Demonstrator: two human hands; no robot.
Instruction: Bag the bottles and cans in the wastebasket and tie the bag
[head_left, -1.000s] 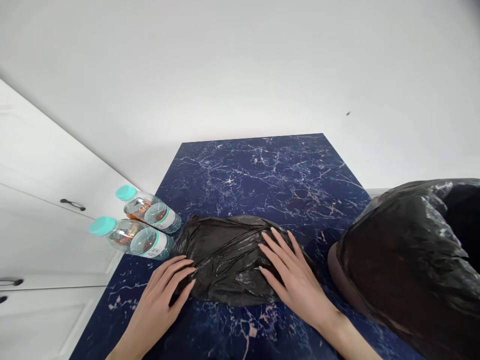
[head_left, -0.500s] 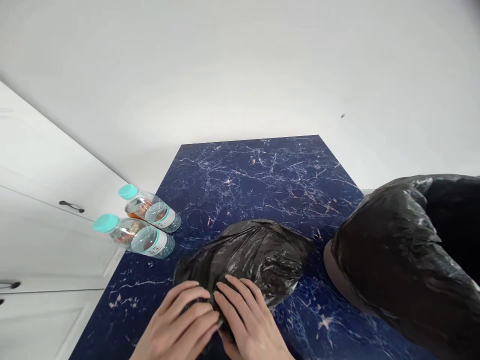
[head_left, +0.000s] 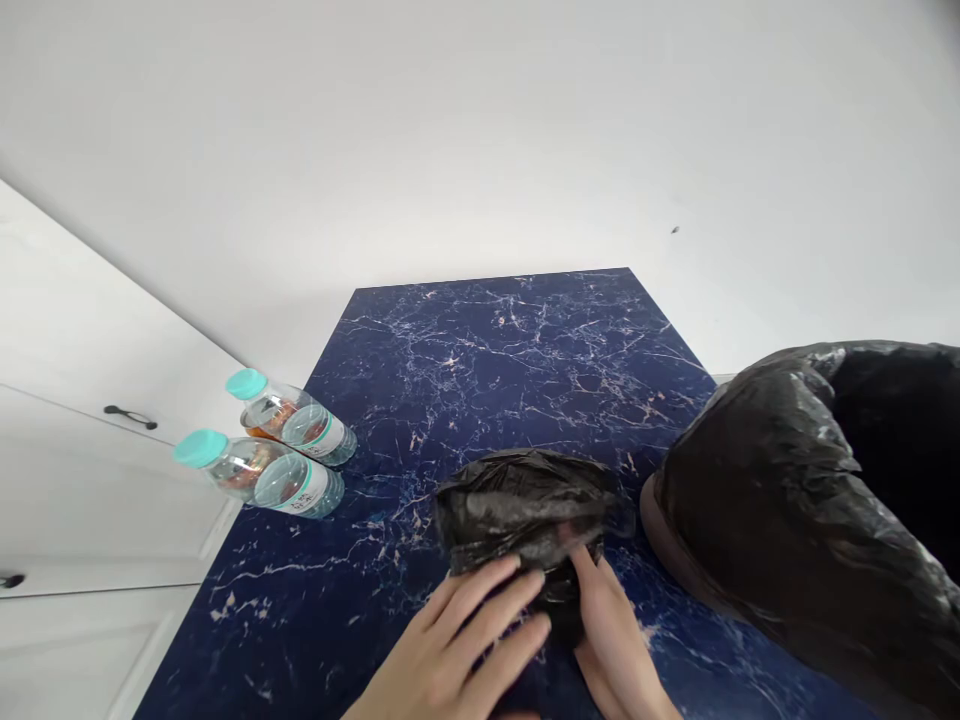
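Observation:
A crumpled black plastic bag point(head_left: 525, 505) lies bunched on the dark blue marbled table point(head_left: 487, 350), near its front. My left hand point(head_left: 461, 650) rests on the bag's near edge, fingers together and stretched over the plastic. My right hand point(head_left: 611, 645) is at the bag's near right corner with fingers curled onto the plastic, its thumb under a fold. Both hands press and gather the bag between them.
Two clear bottles with teal caps point(head_left: 289, 425) point(head_left: 255, 475) lie on their sides at the table's left edge. A bin lined with a black bag point(head_left: 817, 510) stands at the right. White cabinet doors with dark handles point(head_left: 131, 417) are at the left.
The flat, spread bag has been folded up into a smaller bundle and shifted to the right. Both hands came together at its near edge and moved right with it.

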